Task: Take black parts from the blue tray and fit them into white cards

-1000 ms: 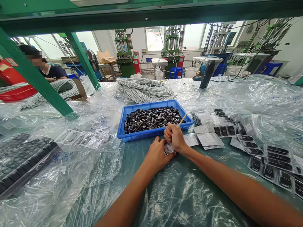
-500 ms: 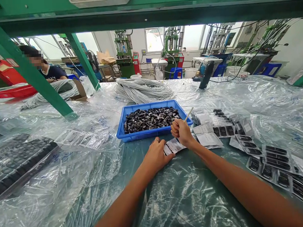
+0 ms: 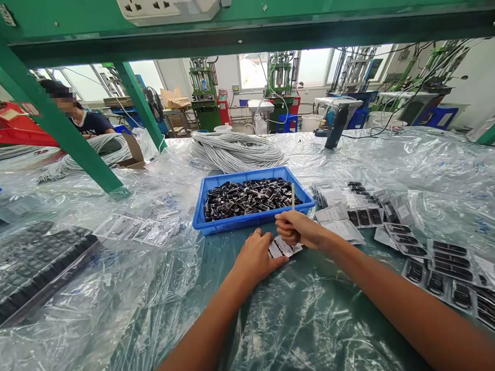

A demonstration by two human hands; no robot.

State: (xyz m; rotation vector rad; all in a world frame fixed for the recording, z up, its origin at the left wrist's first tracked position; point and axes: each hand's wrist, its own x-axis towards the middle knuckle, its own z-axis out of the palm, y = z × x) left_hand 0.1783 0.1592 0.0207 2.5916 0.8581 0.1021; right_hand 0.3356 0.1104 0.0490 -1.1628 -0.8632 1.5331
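My left hand [image 3: 256,255] presses on a small clear packet [image 3: 284,247] with dark parts inside, lying on the green plastic-covered table just in front of a blue tray [image 3: 200,219]. My right hand [image 3: 298,228] is closed round a thin wooden stick [image 3: 293,196] that points straight up, and it rests at the packet's right end. The tray holds several small glossy black parts [image 3: 250,196].
Filled packets [image 3: 436,254] lie in rows to the right. A coil of grey cable [image 3: 236,149] sits behind the tray. Green frame struts [image 3: 67,132] rise at the left, black trays [image 3: 35,263] lie under plastic, and another person [image 3: 83,121] sits at the far left.
My right hand came back down and left to the packet, and the stick swung from slanted to upright. The packet now sits closer under both hands. The view tilted up slightly.
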